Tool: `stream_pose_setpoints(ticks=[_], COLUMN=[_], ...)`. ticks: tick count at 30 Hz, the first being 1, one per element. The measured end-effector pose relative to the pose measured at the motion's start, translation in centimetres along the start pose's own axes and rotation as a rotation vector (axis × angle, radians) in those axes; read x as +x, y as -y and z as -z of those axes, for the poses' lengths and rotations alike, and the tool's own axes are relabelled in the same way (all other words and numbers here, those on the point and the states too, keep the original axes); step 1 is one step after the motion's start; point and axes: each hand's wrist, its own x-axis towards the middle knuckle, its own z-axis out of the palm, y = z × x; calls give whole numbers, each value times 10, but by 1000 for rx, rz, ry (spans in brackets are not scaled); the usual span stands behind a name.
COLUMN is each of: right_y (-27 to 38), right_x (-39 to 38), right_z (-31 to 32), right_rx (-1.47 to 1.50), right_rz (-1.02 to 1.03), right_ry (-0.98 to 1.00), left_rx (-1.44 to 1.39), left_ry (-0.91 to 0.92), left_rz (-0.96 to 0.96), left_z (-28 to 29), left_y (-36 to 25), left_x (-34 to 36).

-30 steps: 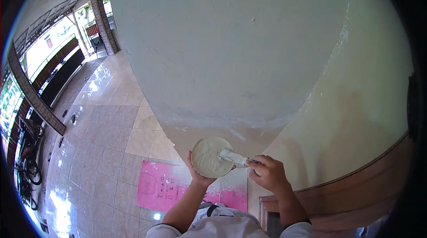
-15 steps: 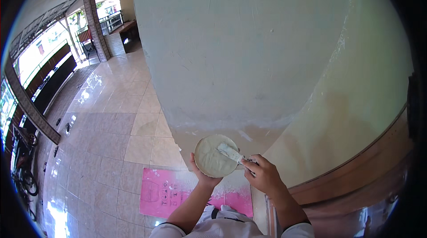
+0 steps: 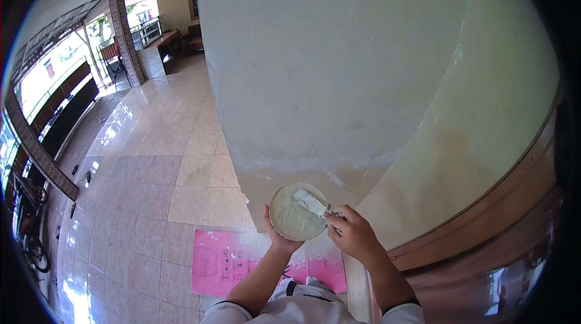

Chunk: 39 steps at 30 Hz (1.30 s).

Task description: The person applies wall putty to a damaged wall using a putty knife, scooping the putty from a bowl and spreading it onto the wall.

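Observation:
My left hand (image 3: 279,238) cups a round shallow bowl (image 3: 279,222) from its left and underside. Pale, creamy paste (image 3: 296,221) fills the bowl, its surface smeared and uneven. Fingers of my right hand (image 3: 351,232) are closed around the handle of a putty knife (image 3: 311,203). Its blade, coated with whitish paste, lies over the bowl and points to the upper left. Whether the blade touches the paste I cannot tell. Straight ahead rises a grey-green wall (image 3: 315,82) with scratches and a rough, patchy strip low down.
Under my feet lies a pink cardboard sheet (image 3: 212,263) dusted with white powder. Glossy beige tiles (image 3: 133,185) spread to the left, with a tiled pillar (image 3: 127,39) farther off. A brown wooden door (image 3: 484,263) stands at the lower right. A motorcycle (image 3: 33,245) is at the far left.
The view has shifted slightly, showing more of the room past the wall's left edge. Bowl and putty knife sit a little farther right in view, still held the same way.

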Motion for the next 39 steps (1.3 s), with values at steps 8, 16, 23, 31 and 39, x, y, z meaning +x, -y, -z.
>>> stream_pose_setpoints(ticks=[8, 16, 23, 31, 39], right_y=[8, 13, -5, -21, -21], right_x=[-15, -12, -20, -29, -28], right_z=[1, 8, 17, 26, 40], right_rx=[51, 141, 520, 630, 1], right_rz=[-78, -124, -367, -599, -136], right_ry=[-11, 22, 24, 112, 9], left_rx=[-3, 46, -17, -32, -38], left_ry=[80, 62, 122, 3, 142], left_rz=[27, 5, 82, 86, 163], left_z=[0, 7, 9, 6, -3], left_y=[-9, -13, -12, 1, 4], left_x=[2, 5, 9, 23, 33])
